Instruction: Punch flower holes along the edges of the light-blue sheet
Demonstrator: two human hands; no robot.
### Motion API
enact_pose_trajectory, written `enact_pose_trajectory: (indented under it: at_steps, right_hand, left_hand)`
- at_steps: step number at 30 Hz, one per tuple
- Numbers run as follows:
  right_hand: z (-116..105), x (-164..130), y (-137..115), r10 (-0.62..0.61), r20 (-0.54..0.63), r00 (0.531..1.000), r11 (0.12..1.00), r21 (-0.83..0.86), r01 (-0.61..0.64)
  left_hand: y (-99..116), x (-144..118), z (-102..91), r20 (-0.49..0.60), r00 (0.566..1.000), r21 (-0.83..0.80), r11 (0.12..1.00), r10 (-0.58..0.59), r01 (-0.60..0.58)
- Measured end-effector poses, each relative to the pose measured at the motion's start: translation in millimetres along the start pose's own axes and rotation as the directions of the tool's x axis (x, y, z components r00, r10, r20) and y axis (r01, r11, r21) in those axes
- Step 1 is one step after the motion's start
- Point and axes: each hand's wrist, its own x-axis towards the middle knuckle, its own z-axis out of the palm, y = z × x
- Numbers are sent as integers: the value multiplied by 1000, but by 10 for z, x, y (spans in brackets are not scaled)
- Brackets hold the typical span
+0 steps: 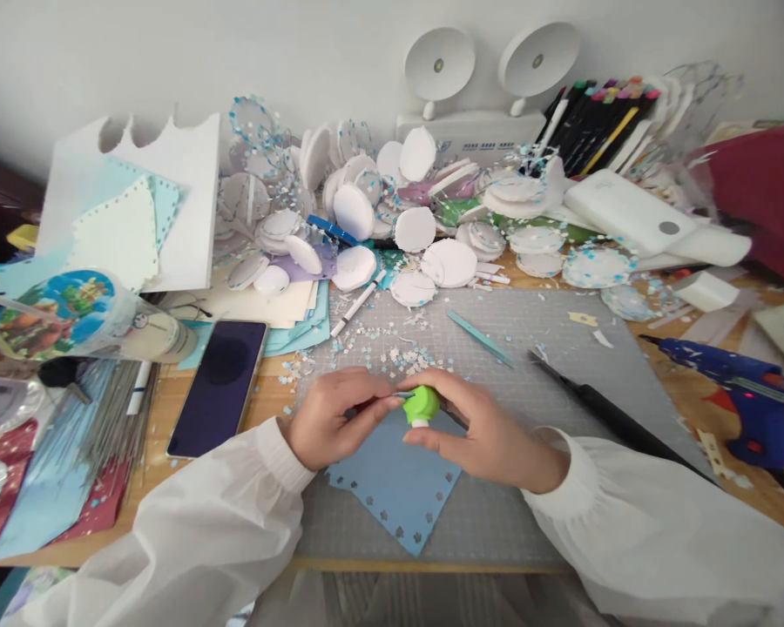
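- My right hand (476, 427) grips the green punch (422, 402) between thumb and fingers, beside my left hand (343, 418).
- My left hand pinches the blue sheet (398, 475), which spreads below both hands; whether its edge enters the punch is unclear.
- Punch: probably light, stiff; hold top and base.
- Sheet: likely thin, tearable; hold away from the holes (400, 532).

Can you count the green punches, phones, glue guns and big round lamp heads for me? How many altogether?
Green punch: 1
Phone: 1
Glue gun: 1
Round lamp heads: 2
Total: 5
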Motion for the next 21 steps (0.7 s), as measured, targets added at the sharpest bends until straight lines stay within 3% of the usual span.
enact_pose_trajectory:
  at_steps: [4,9,21]
  right_hand:
    - [12,4,9,35,-21,999,998,52,-34]
    - [-3,4,10,-37,-39,999,998,57,39]
    - [10,3,-43,-97,-84,992,991,-98,89]
  left_hand:
    - [-14,-1,2,13,999,-21,999,29,-28]
    - [-27,-12,-2,32,999,-23,999,39,-38]
    - [-20,-20,46,43,993,44,992,113,-115]
